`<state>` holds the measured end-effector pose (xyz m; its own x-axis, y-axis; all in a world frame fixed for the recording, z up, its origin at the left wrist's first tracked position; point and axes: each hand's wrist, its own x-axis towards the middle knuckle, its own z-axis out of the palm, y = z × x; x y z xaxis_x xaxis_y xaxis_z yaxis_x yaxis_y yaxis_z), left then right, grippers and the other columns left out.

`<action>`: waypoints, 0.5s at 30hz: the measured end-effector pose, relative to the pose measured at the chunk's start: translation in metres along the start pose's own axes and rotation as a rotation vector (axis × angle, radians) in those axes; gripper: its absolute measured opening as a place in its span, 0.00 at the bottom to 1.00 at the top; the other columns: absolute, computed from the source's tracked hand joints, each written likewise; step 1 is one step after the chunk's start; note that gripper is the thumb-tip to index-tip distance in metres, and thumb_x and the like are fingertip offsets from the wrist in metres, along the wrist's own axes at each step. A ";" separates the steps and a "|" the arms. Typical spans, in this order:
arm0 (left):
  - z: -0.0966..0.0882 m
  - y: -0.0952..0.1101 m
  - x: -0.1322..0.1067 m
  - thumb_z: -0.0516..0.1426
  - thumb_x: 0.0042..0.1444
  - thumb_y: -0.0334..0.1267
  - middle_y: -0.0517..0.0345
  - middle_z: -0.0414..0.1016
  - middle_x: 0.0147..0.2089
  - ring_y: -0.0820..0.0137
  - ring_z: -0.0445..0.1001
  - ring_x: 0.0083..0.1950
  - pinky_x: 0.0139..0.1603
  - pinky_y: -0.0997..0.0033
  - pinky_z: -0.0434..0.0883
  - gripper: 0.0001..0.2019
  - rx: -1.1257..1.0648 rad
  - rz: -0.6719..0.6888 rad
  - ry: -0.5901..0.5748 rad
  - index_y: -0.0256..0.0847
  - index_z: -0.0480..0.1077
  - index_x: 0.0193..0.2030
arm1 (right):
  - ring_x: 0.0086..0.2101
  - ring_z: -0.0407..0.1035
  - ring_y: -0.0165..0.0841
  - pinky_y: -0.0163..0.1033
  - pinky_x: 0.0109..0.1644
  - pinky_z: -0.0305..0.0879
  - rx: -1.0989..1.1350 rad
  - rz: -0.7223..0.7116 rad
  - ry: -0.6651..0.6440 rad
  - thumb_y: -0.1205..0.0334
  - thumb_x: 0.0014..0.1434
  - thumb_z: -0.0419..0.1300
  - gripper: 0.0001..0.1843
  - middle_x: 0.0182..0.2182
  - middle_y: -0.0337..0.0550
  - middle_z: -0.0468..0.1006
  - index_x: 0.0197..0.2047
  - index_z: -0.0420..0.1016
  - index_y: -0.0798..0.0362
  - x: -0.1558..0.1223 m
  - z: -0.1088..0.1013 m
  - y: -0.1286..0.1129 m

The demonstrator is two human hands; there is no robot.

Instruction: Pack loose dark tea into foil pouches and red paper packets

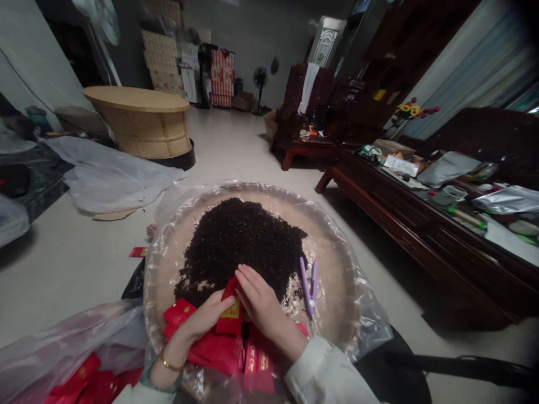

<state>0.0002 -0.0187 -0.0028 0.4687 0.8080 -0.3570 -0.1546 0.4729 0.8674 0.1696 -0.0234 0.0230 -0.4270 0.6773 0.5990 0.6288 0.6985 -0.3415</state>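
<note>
A round tray lined with clear plastic holds a big heap of dark loose tea leaves. At the heap's near edge, both hands hold one small red packet upright. My left hand pinches its left side with thumb and fingers. My right hand grips its top right edge, fingers pressed against the tea. Several more red packets lie below the hands. A purple clip-like tool rests on the tray, right of my right hand.
A clear bag of red packets lies at lower left. Plastic sheets and a round bamboo basket sit on the floor behind. A long dark wooden table with clutter runs along the right. A dark chair part is near right.
</note>
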 end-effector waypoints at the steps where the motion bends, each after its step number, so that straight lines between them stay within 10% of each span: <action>1: 0.001 0.001 -0.001 0.65 0.44 0.53 0.50 0.80 0.44 0.58 0.74 0.47 0.53 0.58 0.68 0.28 -0.010 -0.006 -0.008 0.35 0.74 0.48 | 0.60 0.62 0.39 0.48 0.60 0.67 0.011 0.003 0.003 0.71 0.66 0.49 0.29 0.58 0.57 0.70 0.69 0.50 0.54 -0.001 0.001 0.001; 8: 0.002 0.004 -0.002 0.65 0.45 0.51 0.52 0.80 0.41 0.59 0.75 0.45 0.52 0.59 0.69 0.24 0.011 -0.003 -0.010 0.36 0.75 0.45 | 0.59 0.63 0.37 0.46 0.60 0.68 0.068 0.002 0.074 0.70 0.66 0.49 0.25 0.57 0.56 0.70 0.65 0.57 0.54 -0.005 0.004 0.003; 15: 0.006 0.007 -0.003 0.61 0.50 0.47 0.55 0.79 0.31 0.62 0.76 0.34 0.43 0.62 0.71 0.19 0.081 0.002 -0.054 0.37 0.74 0.46 | 0.37 0.67 0.36 0.42 0.38 0.70 -0.051 0.058 0.128 0.64 0.64 0.55 0.07 0.34 0.48 0.74 0.35 0.72 0.54 0.003 -0.008 -0.004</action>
<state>0.0027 -0.0201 0.0067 0.5148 0.7877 -0.3383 -0.0860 0.4401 0.8938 0.1713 -0.0259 0.0323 -0.3049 0.6787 0.6681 0.6838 0.6443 -0.3425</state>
